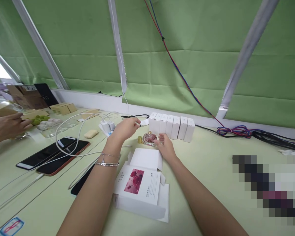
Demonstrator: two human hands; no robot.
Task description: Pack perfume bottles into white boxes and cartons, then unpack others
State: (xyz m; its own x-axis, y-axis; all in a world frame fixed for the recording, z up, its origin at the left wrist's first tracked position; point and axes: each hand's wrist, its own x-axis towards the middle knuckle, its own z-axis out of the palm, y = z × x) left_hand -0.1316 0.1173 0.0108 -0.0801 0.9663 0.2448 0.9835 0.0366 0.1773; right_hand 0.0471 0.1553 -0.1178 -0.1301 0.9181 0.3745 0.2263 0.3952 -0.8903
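A round glass perfume bottle [149, 139] with pinkish contents stands on the table, and a small gold cap [139, 140] is beside it. My right hand [166, 147] is at the bottle's right side, fingers apart and curved, the tips close to the glass; whether they touch it I cannot tell. Beyond the cap, my left hand [128, 128] is raised with its fingers bent together near a small white piece [144, 122]; what they pinch, if anything, is unclear. Between my forearms lies an opened white box [151, 193] with a rose picture, its flap spread toward the bottle.
Small white boxes [170, 126] stand in a row at the back. Phones [48, 152] and white charging cables lie left, near a plug strip [105, 127]. Another person's hand [9, 126] works at far left. Coiled cables [267, 136] lie right.
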